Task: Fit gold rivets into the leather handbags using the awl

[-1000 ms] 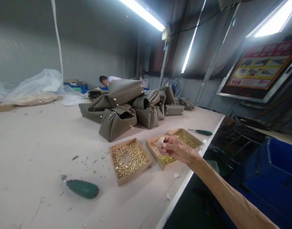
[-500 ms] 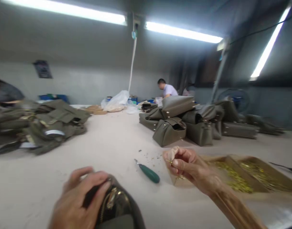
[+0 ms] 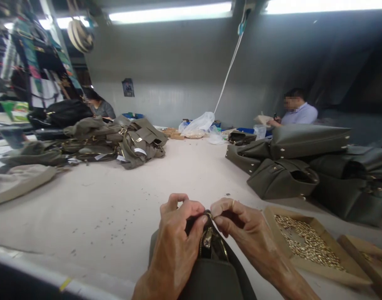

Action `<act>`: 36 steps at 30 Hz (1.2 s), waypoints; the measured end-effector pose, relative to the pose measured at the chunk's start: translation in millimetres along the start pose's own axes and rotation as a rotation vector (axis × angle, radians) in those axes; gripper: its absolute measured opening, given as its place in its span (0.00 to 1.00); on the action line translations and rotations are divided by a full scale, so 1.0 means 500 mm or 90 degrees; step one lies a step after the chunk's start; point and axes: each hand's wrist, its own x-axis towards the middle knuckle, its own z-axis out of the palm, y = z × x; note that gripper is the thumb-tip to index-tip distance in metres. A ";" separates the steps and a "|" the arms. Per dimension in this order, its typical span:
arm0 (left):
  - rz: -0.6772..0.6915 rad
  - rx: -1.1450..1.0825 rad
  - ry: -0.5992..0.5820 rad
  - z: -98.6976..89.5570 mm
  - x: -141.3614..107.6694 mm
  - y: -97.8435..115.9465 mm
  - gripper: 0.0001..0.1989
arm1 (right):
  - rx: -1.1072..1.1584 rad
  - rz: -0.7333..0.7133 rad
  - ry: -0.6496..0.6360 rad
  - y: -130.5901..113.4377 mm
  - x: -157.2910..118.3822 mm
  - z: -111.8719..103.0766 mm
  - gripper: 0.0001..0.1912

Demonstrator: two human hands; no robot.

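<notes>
A dark olive bag (image 3: 214, 277) with a gold zip stands upright at the table's near edge. My left hand (image 3: 178, 237) is closed on the bag's top end, pinching its edge between thumb and fingers. My right hand (image 3: 245, 227) meets it there from the right, thumb and forefinger pressed together on a small gold-coloured metal piece (image 3: 210, 215) at the bag's edge. Fingertips hide most of that piece. Just below the fingers hangs the zip pull (image 3: 207, 239). Right of my right hand lies a cardboard tray (image 3: 355, 275) of small gold-coloured metal parts (image 3: 309, 241).
Olive bags (image 3: 281, 179) are piled at the right, and more olive bags (image 3: 141, 141) lie in a heap at the left. A second cardboard box (image 3: 350, 246) sits at the right edge. Dark scraps dot the table (image 3: 93, 208). Two people work at the far side.
My right hand has gone from beside the trays to the bag's top edge, carrying the gold-coloured piece. The view has swung left. The green-handled tool no longer shows.
</notes>
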 end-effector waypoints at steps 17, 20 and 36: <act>0.132 0.045 -0.054 -0.010 -0.008 -0.009 0.13 | 0.066 0.120 0.003 0.014 -0.005 0.037 0.15; 0.107 0.073 -0.090 -0.036 -0.013 -0.023 0.17 | 0.033 0.075 0.074 0.000 -0.023 0.048 0.12; 0.150 0.061 -0.255 -0.064 0.001 -0.093 0.22 | -0.268 -0.036 -0.102 0.034 -0.032 0.077 0.08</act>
